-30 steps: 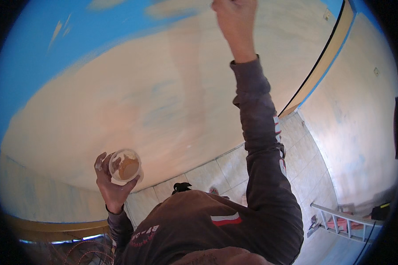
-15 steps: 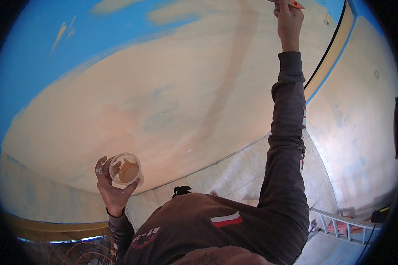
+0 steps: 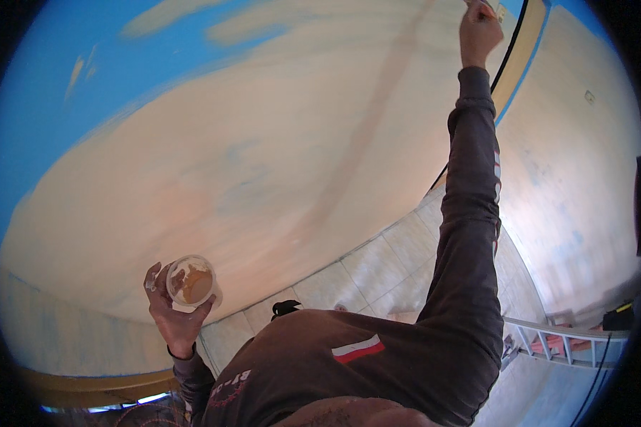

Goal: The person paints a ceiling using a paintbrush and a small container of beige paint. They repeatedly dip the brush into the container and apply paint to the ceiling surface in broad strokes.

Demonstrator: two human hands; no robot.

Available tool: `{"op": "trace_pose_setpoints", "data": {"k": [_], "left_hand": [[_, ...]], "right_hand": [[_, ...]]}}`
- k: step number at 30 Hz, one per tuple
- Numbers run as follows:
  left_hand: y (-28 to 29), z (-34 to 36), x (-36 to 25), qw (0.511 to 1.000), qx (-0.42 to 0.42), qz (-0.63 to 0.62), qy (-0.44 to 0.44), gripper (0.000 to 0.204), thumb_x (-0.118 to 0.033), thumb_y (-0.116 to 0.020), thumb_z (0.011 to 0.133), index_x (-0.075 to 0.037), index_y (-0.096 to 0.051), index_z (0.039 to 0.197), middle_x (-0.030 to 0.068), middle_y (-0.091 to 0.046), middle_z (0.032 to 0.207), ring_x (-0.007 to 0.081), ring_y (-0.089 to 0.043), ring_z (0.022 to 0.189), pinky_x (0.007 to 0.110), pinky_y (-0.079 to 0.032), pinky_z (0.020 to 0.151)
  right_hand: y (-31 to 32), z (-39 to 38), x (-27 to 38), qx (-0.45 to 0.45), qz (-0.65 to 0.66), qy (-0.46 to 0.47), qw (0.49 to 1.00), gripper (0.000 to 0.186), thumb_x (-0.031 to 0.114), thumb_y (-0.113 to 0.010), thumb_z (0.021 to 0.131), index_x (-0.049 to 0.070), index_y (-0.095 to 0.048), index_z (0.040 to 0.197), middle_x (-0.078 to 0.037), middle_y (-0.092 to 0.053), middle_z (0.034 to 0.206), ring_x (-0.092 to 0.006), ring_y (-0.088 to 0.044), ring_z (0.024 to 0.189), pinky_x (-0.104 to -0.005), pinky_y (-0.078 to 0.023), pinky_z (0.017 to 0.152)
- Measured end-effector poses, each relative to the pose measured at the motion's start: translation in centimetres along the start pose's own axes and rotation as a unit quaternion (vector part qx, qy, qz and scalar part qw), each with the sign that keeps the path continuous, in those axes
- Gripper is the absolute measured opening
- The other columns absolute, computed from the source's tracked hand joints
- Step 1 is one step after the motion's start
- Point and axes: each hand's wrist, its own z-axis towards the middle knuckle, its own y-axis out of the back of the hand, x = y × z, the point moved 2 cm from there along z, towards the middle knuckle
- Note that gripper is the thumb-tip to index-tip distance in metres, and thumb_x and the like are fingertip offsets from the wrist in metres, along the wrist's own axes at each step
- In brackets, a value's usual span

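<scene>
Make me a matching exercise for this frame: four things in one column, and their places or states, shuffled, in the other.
Things:
1. left hand
2. right hand
3. round tub
4. ladder

Places or states:
A. near the picture's top edge, at the end of an outstretched arm
B. grey, at the picture's lower right
C. gripping a container
D. translucent, with tan contents

Pairs: 1-C, 2-A, 3-D, 4-B

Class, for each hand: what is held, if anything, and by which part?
The left hand holds a cup around its side. The right hand grips something orange, mostly hidden; which part it grips cannot be told.
</scene>
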Motion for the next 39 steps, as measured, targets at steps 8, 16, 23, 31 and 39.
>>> {"op": "trace_pose_setpoints", "data": {"k": [8, 16, 23, 31, 39], "left_hand": [[-0.8, 0.7, 0.5, 0.999, 0.01, -0.035, 0.001, 0.108, -0.006, -0.092, 0.058, -0.003, -0.034, 0.149, 0.0208, -0.059, 0.134, 0.0308, -0.06, 0.125, 0.043, -0.05, 0.109], [-0.3, 0.0, -2.8, 0.999, 0.007, -0.032, 0.005, 0.109, -0.009, -0.094, 0.058, -0.004, -0.034, 0.149, 0.0202, -0.06, 0.134, 0.0307, -0.061, 0.124, 0.043, -0.051, 0.108], [-1.7, 1.3, -2.3, 0.996, 0.024, 0.052, -0.062, 0.095, -0.012, -0.094, 0.06, -0.005, -0.048, 0.143, 0.0177, -0.053, 0.142, 0.0309, -0.06, 0.127, 0.045, -0.053, 0.107], [-6.5, 6.4, 1.5, 0.985, 0.061, 0.082, -0.142, 0.086, -0.027, -0.098, 0.061, -0.003, -0.059, 0.134, 0.0211, -0.054, 0.14, 0.0378, -0.053, 0.134, 0.047, -0.051, 0.107], [-9.8, 8.0, 4.3, 0.986, 0.072, -0.067, -0.137, 0.093, -0.026, -0.1, 0.064, 0.003, -0.051, 0.138, 0.0191, -0.043, 0.151, 0.0297, -0.064, 0.124, 0.042, -0.059, 0.102]], "right_hand": [[-4.7, -2.3, 8.1, 0.073, 0.007, 0.122, 0.99, 0.026, 0.019, -0.062, 0.102, -0.005, -0.073, 0.102, -0.022, -0.072, 0.091, -0.0387, -0.067, 0.084, -0.0458, -0.055, 0.077], [-2.2, -3.0, 21.5, 0.046, 0.207, 0.116, 0.97, 0.023, 0.015, -0.064, 0.102, -0.004, -0.072, 0.11, -0.02, -0.072, 0.09, -0.0311, -0.067, 0.076, -0.0396, -0.053, 0.066], [3.0, -8.1, 25.4, 0.214, 0.363, -0.161, 0.892, 0.024, 0.022, -0.068, 0.1, 0.001, -0.077, 0.098, -0.007, -0.069, 0.07, -0.0095, -0.055, 0.056, -0.0275, -0.042, 0.051], [9.4, -20.1, 29.4, 0.4, 0.429, -0.428, 0.688, 0.027, 0.024, -0.061, 0.106, 0.0, -0.074, 0.105, -0.001, -0.069, 0.072, -0.0005, -0.047, 0.057, -0.0187, -0.033, 0.049], [8.4, -27.5, 30.4, 0.432, 0.392, -0.52, 0.624, 0.031, 0.027, -0.058, 0.108, 0.0, -0.073, 0.104, -0.003, -0.067, 0.07, -0.0018, -0.041, 0.053, -0.0197, -0.03, 0.048]]}}
